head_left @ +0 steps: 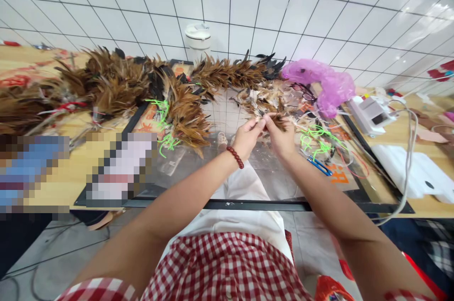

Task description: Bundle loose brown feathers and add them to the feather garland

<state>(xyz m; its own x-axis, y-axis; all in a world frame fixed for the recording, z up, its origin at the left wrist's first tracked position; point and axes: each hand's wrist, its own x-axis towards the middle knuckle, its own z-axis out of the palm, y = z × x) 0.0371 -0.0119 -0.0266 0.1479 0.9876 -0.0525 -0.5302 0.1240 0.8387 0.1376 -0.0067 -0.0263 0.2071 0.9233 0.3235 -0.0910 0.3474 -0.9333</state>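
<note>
My left hand [247, 139], with a dark red bead bracelet [235, 157] at its wrist, is closed in a pinch. Its fingertips meet those of my right hand [283, 138], which is closed on a small brown feather bunch [281, 122]. What lies between the left fingertips is too small to make out. Just beyond my hands is a loose pile of pale and brown feathers [264, 95]. Bright green string [319, 139] and blue-handled thread snips [319, 166] lie to the right of my right hand.
Long brown feather trims [187, 116] spread along the left and back of the glass-topped table [202, 176]. A pink plastic bag [321, 81], a white device [372, 114] and a white plastic sheet [413, 171] lie to the right. A white canister [197, 38] stands by the tiled wall.
</note>
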